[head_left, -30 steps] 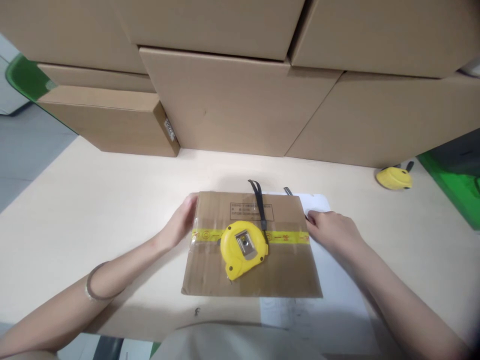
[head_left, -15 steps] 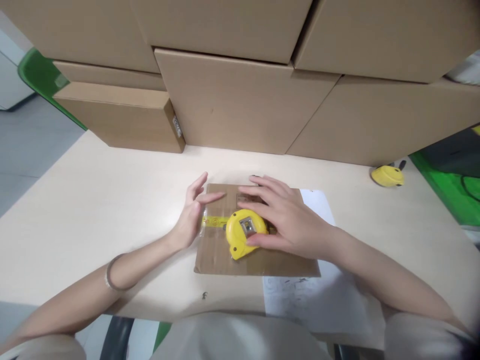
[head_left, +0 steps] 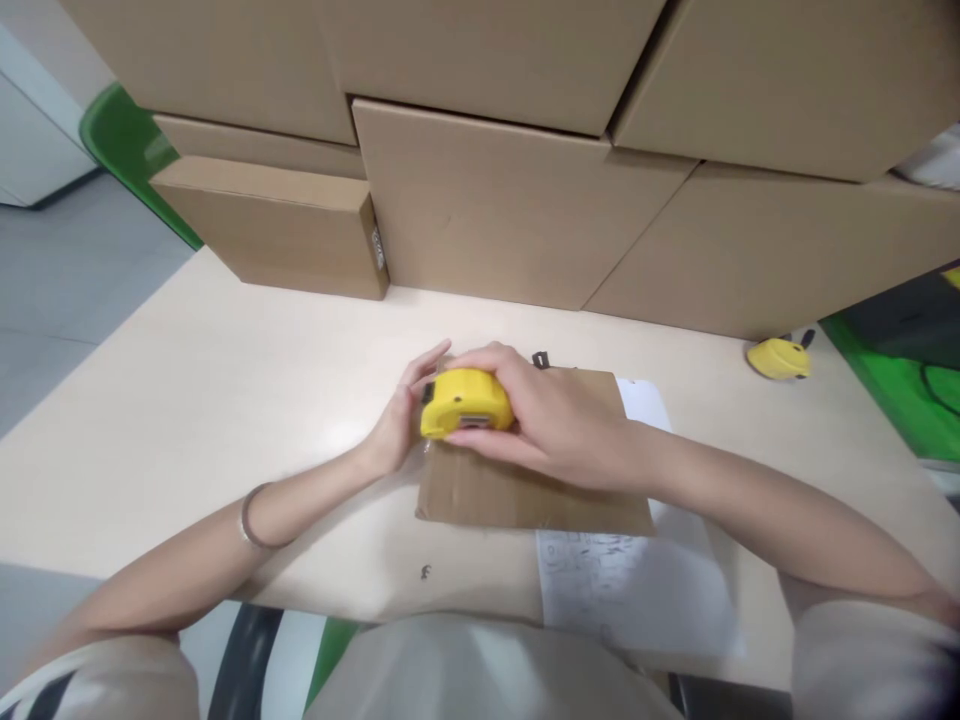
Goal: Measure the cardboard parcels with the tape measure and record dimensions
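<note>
A yellow tape measure is gripped in my right hand, its case tipped on edge above the left part of a flat brown cardboard piece. No drawn-out blade shows now. My left hand rests at the cardboard's left edge, close to the tape measure. Its fingers are stretched out and apart, with some fingertips hidden behind the case. Under the cardboard lies a white paper sheet with drawn marks. A small black clip-like piece peeks out beyond the cardboard's far edge.
Large cardboard boxes are stacked along the back of the table. A slimmer box stands at the back left. Another yellow tape measure sits at the right. One small dark mark is near the front edge.
My right hand has lifted the tape measure off the cardboard, tipped it up and brought it left toward my left hand. The yellow blade no longer shows. The view has shifted slightly.
</note>
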`<state>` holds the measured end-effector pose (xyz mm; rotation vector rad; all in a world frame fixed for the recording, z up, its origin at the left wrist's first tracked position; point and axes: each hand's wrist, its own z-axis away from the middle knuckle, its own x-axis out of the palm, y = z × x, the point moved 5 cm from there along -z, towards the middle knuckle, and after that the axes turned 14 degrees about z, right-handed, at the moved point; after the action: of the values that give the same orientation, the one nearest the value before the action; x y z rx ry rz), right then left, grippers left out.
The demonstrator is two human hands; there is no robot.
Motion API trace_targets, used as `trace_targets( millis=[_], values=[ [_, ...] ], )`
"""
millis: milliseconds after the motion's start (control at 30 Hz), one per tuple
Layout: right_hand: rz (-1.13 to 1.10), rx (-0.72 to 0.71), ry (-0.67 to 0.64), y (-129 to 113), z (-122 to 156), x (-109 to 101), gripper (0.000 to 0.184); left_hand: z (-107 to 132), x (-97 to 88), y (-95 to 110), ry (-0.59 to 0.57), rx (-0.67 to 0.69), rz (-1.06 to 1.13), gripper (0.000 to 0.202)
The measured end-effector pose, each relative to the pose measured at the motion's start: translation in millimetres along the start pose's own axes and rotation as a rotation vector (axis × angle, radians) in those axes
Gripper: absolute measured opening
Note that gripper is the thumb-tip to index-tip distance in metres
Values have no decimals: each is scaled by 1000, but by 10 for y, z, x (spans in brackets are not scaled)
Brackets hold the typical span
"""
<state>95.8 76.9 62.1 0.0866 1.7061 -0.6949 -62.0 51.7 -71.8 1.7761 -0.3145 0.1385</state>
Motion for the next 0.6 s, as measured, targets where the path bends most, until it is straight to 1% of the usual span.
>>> trace_targets(
  millis=[67, 133, 167, 233, 300, 333, 433, 467, 500, 567, 600],
  values=[
    [134, 41, -62, -18, -69, 75, 49, -3, -9, -10, -20, -5, 39, 73],
    [225, 57, -104, -23, -67, 148, 53, -13, -32, 26, -49, 54, -25, 75],
    [239, 58, -92, -16, -39, 164, 53, -19, -40, 57, -76, 102, -88, 72],
    [214, 58, -36, 40, 78, 153, 51, -27, -49, 109, -143, 175, -218, 59],
    [163, 70, 20, 170, 286, 88, 43, -34, -57, 138, -191, 206, -299, 47],
    [135, 94, 34, 269, 424, 41, 41, -37, -64, 145, -198, 206, -309, 45],
    [66, 220, 43, 650, 929, -145, 41, -43, -68, 144, -199, 188, -281, 42],
    [64, 273, 60, 784, 1106, -219, 39, -44, -66, 140, -197, 182, -270, 42],
    [70, 322, 118, 904, 1273, -305, 38, -44, -65, 136, -195, 179, -262, 41],
    [77, 423, 165, 1099, 1543, -403, 37, -45, -66, 132, -190, 179, -254, 41],
    [73, 461, 174, 1161, 1634, -420, 37, -45, -69, 130, -188, 181, -254, 41]
  ],
)
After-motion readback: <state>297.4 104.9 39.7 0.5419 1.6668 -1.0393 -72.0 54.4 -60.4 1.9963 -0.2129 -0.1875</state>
